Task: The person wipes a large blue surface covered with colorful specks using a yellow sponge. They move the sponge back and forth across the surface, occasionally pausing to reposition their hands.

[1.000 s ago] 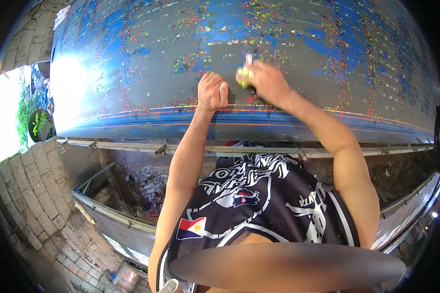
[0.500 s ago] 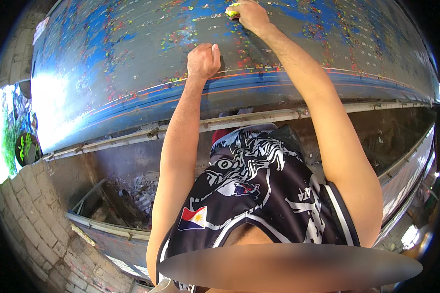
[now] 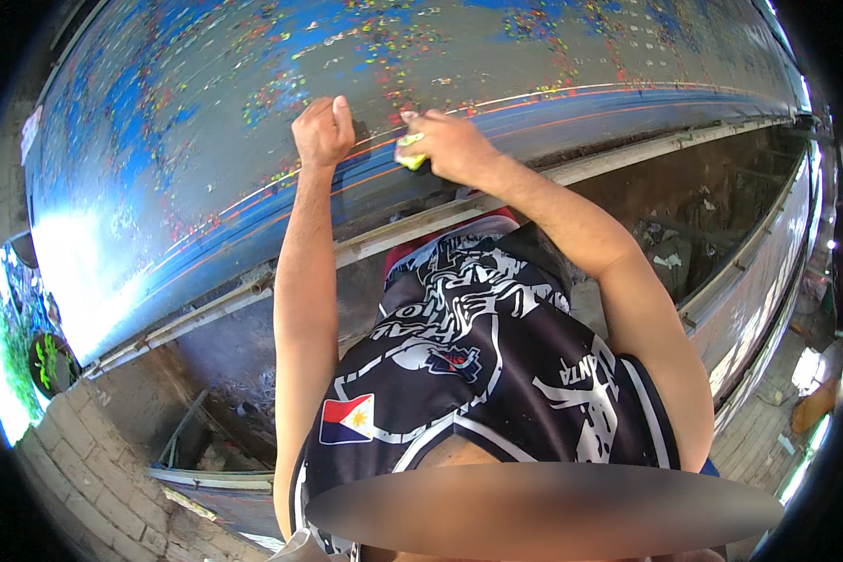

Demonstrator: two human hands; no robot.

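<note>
A long grey-and-blue panel (image 3: 187, 150) speckled with many small red, yellow and white marks fills the upper view, with orange and white stripes along its near edge. My left hand (image 3: 323, 131) rests on it just above the stripes, fingers curled into a fist; whatever is inside, if anything, is hidden. My right hand (image 3: 445, 145), right of the left one, grips a small yellow object (image 3: 412, 157) at the striped edge; I cannot make out what it is.
A pale rail (image 3: 609, 161) runs under the panel's near edge, above a dark trough with debris. A second metal-edged structure (image 3: 754, 281) curves along the right. Paving bricks (image 3: 94, 487) lie at lower left, with a round dark planter (image 3: 51, 365) and greenery beside the bright opening.
My right hand went up the panel, then came back down with the yellow object to the striped edge. My left hand stays fisted on the panel. The whole view has shifted with my head.
</note>
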